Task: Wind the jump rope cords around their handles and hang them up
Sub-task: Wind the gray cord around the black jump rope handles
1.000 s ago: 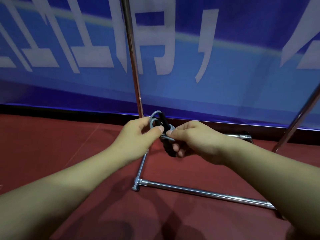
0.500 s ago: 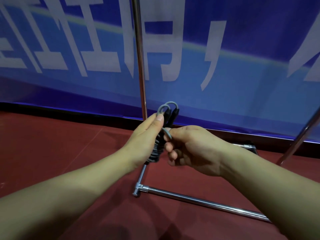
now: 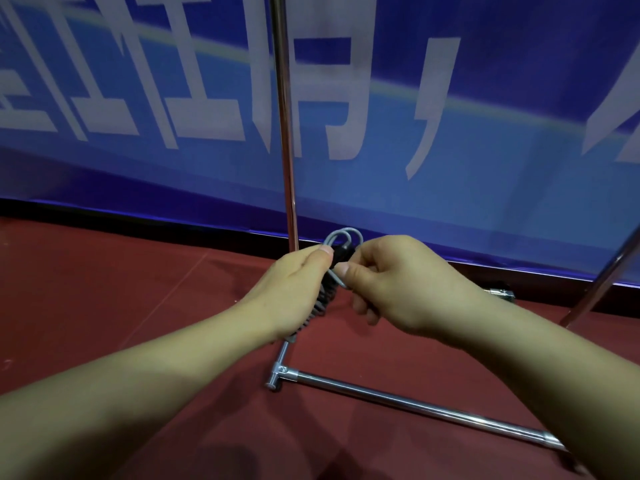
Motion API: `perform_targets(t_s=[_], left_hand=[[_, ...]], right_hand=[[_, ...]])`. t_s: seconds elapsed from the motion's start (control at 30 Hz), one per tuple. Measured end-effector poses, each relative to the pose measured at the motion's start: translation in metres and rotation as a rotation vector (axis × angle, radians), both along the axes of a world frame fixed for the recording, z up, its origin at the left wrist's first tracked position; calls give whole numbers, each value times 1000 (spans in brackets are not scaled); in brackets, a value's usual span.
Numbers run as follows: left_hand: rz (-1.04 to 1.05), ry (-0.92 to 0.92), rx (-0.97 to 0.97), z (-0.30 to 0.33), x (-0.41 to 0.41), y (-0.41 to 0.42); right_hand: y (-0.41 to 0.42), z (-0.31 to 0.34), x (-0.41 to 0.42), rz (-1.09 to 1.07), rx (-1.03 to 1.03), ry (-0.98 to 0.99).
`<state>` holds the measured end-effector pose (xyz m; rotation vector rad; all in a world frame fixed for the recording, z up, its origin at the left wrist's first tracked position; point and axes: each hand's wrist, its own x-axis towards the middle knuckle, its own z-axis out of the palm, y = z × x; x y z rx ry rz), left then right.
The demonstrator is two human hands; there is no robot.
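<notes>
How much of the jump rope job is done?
Mostly wound: grey cord coils wrap the black handles, gripped by the left hand. In hand: the right hand pinches the cord's end beside a small loop on top. Left: hanging the bundle on the metal rack, not yet done.
</notes>
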<state>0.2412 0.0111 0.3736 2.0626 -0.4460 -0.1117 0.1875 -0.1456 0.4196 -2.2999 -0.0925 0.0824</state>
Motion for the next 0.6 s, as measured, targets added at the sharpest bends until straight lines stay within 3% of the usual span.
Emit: perform_targets(t_s=[0.23, 0.4, 0.6], left_hand=[[-50, -119, 55, 4, -4, 3], [-42, -232, 98, 3, -5, 4], [-49, -279, 112, 4, -7, 3]], right_hand=[[-8, 7, 0, -99, 12, 7], [-6, 10, 0, -201, -136, -175], [-4, 11, -3, -248, -136, -315]])
